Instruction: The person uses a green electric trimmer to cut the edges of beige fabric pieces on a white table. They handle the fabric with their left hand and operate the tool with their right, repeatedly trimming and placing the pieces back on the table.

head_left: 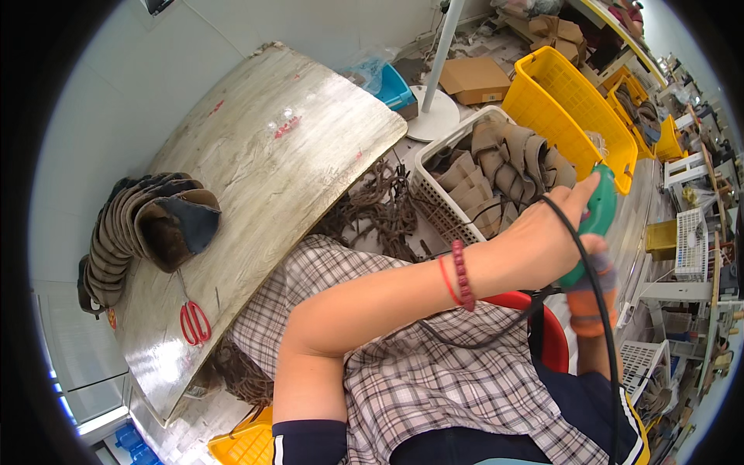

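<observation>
Far left, a row of brown shoe uppers (pixel 128 232) lies nested one inside another at the edge of the bench (pixel 271 155), stacked tight so the pile holds its curve and stays within arm's reach; the frontmost one shows a dark blue lining. Just below them, red-handled scissors (pixel 194 322) rest flat on the worn, scuffed bench top, apart from the uppers and clear of both hands. Under the bench edge a tangle of dark brown cord (pixel 372 205) spills across the floor.

Across the middle the left forearm reaches over a plaid lap, with a red bead bracelet (pixel 461 275) and a thin red string at the wrist. The left hand (pixel 542 240) closes its grip round a small green handheld tool (pixel 593 225), fingers wrapped over the body and the thumb set along the top, likely to steady it. The tool is a glossy teal-green plastic, rounded and pistol-like, held up in the air over the lap's right side, just in front of a white slatted basket (pixel 442 194) filled with more tan uppers. A black cable (pixel 597 310) runs from it over the back of the hand and down across the lap, hanging loose so it does not drag.

The right hand (pixel 589 298), its fingers bound in orange and purple wraps, sits just under the tool; whether its grip is pressed on the handle or spread, I cannot tell. Behind stand yellow crates (pixel 566 108).
</observation>
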`<state>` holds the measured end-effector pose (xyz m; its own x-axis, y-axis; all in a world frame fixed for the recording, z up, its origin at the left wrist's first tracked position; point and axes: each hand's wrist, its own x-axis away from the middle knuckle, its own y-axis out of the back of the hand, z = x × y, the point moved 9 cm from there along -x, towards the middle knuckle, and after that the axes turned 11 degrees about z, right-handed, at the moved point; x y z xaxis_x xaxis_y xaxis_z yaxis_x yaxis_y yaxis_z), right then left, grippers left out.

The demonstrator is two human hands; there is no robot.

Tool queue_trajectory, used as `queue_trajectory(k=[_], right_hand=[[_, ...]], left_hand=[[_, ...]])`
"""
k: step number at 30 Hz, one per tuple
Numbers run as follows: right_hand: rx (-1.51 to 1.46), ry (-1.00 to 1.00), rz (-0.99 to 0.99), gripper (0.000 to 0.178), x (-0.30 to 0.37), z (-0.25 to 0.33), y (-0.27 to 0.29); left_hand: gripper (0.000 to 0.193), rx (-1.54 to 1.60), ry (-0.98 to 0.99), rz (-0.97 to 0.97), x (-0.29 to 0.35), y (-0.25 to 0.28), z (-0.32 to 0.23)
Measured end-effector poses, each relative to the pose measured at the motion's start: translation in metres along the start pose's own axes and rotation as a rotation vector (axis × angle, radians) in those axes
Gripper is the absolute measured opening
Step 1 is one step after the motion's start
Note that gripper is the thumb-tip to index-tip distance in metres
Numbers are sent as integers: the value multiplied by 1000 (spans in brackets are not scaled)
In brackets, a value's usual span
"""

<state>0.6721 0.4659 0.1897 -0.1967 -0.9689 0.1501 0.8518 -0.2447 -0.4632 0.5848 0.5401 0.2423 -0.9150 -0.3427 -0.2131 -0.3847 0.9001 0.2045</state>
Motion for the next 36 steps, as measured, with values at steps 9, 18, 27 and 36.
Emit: queue_trajectory(k=[9, 18, 27, 36], right_hand=[[700, 233, 297, 71, -57, 192, -8], [1051, 556, 537, 45, -130, 257, -146], [1182, 526, 884, 43, -146, 103, -347], [1398, 137, 855, 64, -222, -146, -312]], left_hand=[[58, -273, -54, 541, 44, -56, 43], [34, -237, -222, 493, 68, -84, 74], [20, 217, 154, -353, 155, 62, 90], [29, 207, 118, -483, 213, 32, 42]])
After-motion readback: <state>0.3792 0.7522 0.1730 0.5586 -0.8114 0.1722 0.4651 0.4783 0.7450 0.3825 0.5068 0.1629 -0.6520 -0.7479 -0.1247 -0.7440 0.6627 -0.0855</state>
